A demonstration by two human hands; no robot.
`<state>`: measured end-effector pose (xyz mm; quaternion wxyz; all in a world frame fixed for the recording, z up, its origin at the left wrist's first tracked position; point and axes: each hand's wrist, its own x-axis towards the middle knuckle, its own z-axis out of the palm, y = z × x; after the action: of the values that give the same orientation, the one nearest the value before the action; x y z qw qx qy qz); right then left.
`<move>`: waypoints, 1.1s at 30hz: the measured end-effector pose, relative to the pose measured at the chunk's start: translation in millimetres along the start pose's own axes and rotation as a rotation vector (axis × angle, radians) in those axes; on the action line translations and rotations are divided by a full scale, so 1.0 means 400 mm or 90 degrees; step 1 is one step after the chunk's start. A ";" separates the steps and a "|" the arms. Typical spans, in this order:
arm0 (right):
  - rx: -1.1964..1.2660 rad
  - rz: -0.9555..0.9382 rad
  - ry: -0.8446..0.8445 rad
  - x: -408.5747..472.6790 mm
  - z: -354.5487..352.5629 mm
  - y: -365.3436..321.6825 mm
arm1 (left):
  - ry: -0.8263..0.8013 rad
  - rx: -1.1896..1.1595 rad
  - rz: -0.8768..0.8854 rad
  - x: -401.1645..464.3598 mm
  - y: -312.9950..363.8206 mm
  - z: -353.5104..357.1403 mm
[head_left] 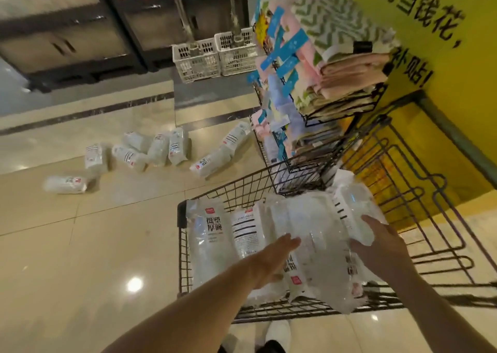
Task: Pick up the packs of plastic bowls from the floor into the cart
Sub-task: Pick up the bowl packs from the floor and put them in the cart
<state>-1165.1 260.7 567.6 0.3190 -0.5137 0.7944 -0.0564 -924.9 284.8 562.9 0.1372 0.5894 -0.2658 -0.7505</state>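
Step in hand: loading. Both hands are over the black wire shopping cart (183, 245), settling clear plastic-wrapped packs of stacked white bowls into its basket.

Left hand (271, 261): fingers straight and together, flat against the side of the clear pack on top of the pile (322, 245). Pressing or steadying, not gripping.

Right hand (376, 247): fingers spread and laid over the far end of the same pack, thumb underneath as far as I can tell. It reads as a loose hold from the right side; whether the fingers fully close round the pack is hidden by the wrapping.

In the cart already: at least two more packs with red logo and black print (209, 234) lying lengthwise at the left of the basket, others beneath.

Still on the glossy beige tiled floor (80, 245): a scatter of the same packs. One lies alone at far left (66, 184), a cluster of about five sits near the middle (150, 149), and two long ones lean by the foot of the black wire display rack of folded cloths (322, 89). Task roughly half done, by my count.

Next move, as I judge it: let go of the top pack once it sits stable, turn left, and step to the floor cluster. The wrapping looks slick, so a two-handed clasp suits several packs at once.
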 end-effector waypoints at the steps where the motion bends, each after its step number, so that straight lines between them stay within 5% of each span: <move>1: -0.001 -0.011 -0.003 -0.001 0.016 -0.005 | 0.004 -0.001 0.000 -0.002 -0.007 0.006; 7: 0.074 -0.024 0.000 -0.027 0.057 -0.043 | 0.018 0.100 0.054 -0.031 0.008 0.013; 14: 0.227 -0.099 -0.023 -0.117 0.119 -0.166 | 0.142 0.165 0.154 -0.180 0.038 -0.201; 24: 0.172 -0.149 -0.049 -0.354 0.390 -0.466 | 0.339 0.343 0.143 -0.407 -0.264 -0.771; 33: 0.020 -0.021 -0.264 -0.467 0.738 -0.835 | 0.446 0.234 0.028 -0.681 -0.589 -1.358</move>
<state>-687.4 334.7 557.6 0.4824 -0.5223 0.7025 0.0331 -306.7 490.8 563.0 0.1279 0.8187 -0.3452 -0.4407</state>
